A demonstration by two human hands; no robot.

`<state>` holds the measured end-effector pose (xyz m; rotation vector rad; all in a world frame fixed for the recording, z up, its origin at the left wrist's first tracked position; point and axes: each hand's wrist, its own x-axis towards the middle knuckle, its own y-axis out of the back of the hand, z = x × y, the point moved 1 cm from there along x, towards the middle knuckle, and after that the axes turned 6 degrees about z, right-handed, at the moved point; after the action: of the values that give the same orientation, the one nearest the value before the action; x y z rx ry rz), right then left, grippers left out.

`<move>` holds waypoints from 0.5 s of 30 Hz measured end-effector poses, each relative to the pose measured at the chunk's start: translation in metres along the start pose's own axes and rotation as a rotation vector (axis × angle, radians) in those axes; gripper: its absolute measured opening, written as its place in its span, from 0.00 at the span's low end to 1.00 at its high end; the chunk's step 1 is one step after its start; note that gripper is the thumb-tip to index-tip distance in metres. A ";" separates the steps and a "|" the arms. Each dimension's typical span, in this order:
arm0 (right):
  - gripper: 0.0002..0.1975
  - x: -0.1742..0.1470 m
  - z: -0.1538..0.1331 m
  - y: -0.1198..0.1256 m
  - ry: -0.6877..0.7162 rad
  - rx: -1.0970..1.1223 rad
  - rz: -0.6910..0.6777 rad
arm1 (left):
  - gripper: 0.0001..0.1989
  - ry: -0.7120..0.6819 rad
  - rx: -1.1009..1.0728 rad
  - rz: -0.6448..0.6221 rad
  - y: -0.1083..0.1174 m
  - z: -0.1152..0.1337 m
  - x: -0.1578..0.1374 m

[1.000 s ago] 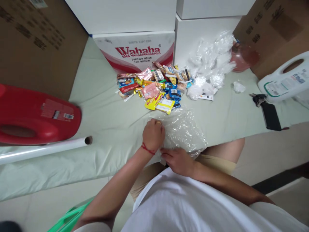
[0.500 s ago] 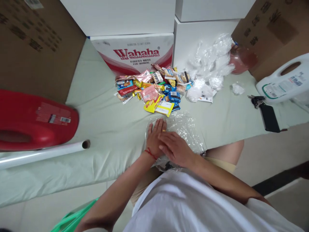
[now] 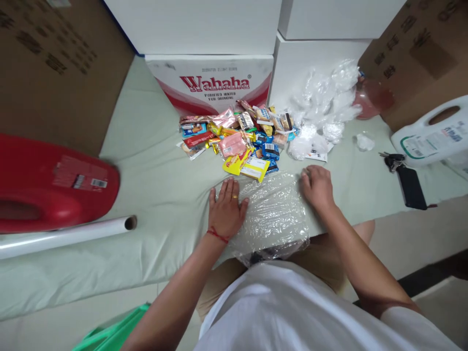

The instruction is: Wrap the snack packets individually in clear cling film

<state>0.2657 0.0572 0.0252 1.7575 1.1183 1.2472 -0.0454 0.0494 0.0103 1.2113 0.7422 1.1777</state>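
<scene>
A clear plastic bag (image 3: 272, 214) lies spread and wrinkled at the bed or table's front edge, its near end hanging over the lap. My left hand (image 3: 226, 207) rests palm down on the bag's left side, fingers stretched out; it wears a ring and a red string bracelet. At the bag's right edge is my right hand (image 3: 319, 187), back upward, with fingers curled under and nothing visible in them. Just beyond the bag lies a pile of small wrapped snacks (image 3: 234, 145), with yellow packets (image 3: 255, 167) nearest to the hands.
Crumpled clear plastic bags (image 3: 318, 107) heap behind right, near a small plastic wad (image 3: 364, 142). Keys (image 3: 393, 161), a black phone (image 3: 412, 186) and a white jug (image 3: 433, 131) lie right. Left are a red jug (image 3: 73, 183) and a white roll (image 3: 73, 235). A Wahaha carton (image 3: 215, 83) stands behind.
My right hand has come off the left hand and moved right, across to the bag's right edge. My left hand has shifted slightly left. The bag now lies flatter and more spread.
</scene>
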 end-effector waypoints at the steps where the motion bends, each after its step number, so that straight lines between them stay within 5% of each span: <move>1: 0.24 0.006 -0.012 0.001 0.033 0.055 0.005 | 0.33 -0.002 0.006 -0.003 0.000 0.000 0.000; 5: 0.23 0.030 -0.082 -0.011 0.292 0.177 -0.136 | 0.33 -0.002 0.009 -0.030 0.002 0.002 0.001; 9: 0.35 0.052 -0.130 -0.038 0.357 0.055 -0.257 | 0.32 0.018 -0.025 -0.040 0.004 0.002 0.002; 12: 0.36 0.068 -0.127 -0.043 0.340 0.007 -0.324 | 0.30 0.037 -0.066 -0.049 0.006 -0.002 0.005; 15: 0.38 0.079 -0.099 -0.022 0.354 0.008 -0.391 | 0.29 0.013 -0.092 -0.087 0.008 -0.010 0.006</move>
<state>0.1791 0.1443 0.0623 1.2645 1.5797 1.3308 -0.0551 0.0576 0.0168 1.0858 0.7349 1.1364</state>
